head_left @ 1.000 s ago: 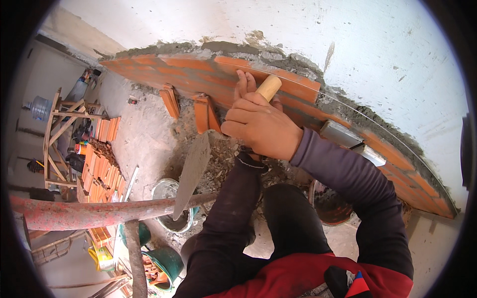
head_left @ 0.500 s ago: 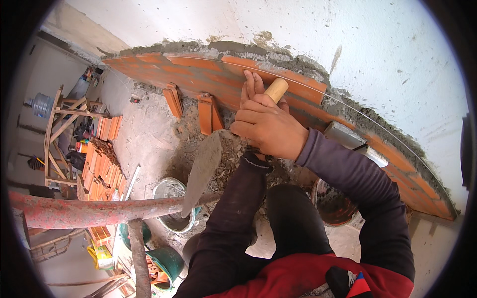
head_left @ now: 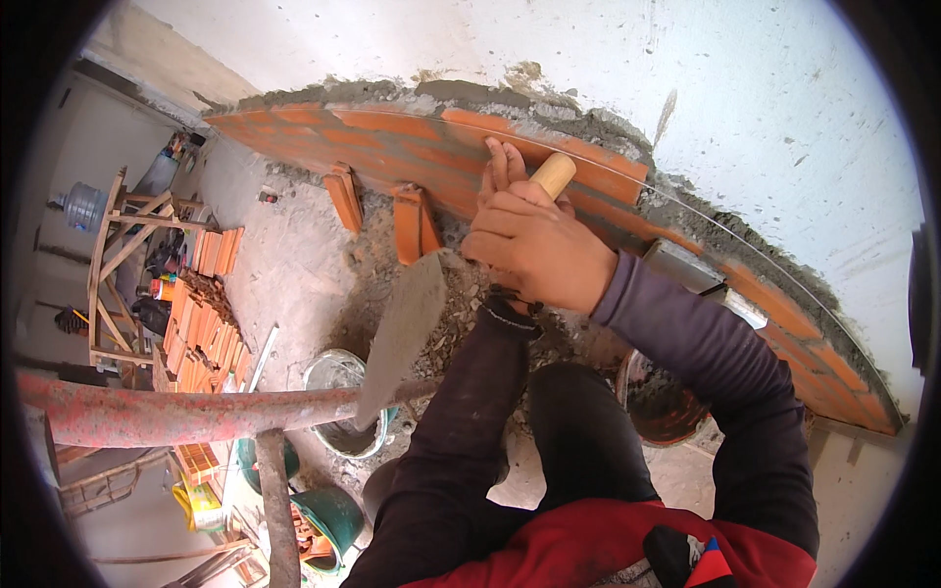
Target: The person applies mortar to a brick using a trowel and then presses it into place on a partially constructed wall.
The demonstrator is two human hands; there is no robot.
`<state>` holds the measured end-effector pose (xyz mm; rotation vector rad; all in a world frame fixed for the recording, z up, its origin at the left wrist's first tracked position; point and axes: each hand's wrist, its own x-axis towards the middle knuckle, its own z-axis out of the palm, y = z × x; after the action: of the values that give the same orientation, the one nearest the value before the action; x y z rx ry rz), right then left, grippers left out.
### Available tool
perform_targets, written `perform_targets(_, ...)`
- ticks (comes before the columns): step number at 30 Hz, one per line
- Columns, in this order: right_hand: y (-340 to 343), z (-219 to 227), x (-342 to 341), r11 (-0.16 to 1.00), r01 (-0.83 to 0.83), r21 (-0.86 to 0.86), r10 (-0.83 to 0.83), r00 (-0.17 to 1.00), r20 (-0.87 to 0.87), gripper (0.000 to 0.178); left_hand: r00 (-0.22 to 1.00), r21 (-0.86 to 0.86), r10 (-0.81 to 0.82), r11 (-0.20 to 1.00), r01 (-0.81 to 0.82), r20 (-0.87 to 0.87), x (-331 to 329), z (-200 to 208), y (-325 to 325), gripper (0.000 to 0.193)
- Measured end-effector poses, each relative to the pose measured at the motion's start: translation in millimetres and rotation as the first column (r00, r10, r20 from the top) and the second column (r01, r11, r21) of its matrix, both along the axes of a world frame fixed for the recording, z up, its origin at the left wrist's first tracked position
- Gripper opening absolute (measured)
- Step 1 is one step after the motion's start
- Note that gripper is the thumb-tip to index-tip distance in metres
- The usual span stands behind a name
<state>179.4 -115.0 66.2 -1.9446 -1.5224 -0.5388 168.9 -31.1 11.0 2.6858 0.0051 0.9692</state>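
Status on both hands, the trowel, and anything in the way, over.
Right hand: grip closed on trowel by its wooden handle. Left hand: mostly hidden, fingers near brick wall. String line runs along it, close by.

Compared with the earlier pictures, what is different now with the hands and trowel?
The trowel in the right hand moved slightly right, showing more of its flat face. Nothing was visibly taken or released. The left hand stays close by; the standing bricks are unmoved.

A grey-bladed, wooden-handled trowel point(head_left: 404, 331) is held slanted near orange brickwork point(head_left: 600, 176).
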Motion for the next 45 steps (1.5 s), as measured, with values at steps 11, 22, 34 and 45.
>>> perform_targets(11,-18,7,-43,0.991,0.115,0.064,-0.095,0.962,-0.257,0.025,0.989,-0.092,-0.054,0.994,0.067,0.137,0,-5,1,0.079)
perform_targets(22,-112,-52,-117,0.909,0.407,0.096,-0.22,0.66,-0.718,0.021,0.967,-0.847,0.185,0.528,0.053,0.176,57,-12,91,0.042)
perform_targets(34,-177,-97,-173,0.805,0.593,0.04,-0.311,0.478,-0.822,0.02,0.903,-0.566,0.307,0.705,-0.427,-0.299,124,65,157,0.058)
perform_targets(45,-187,-102,-175,0.794,0.606,0.054,-0.276,0.437,-0.856,0.021,0.907,-0.699,-0.42,0.661,0.273,-0.043,-32,39,-21,0.043)
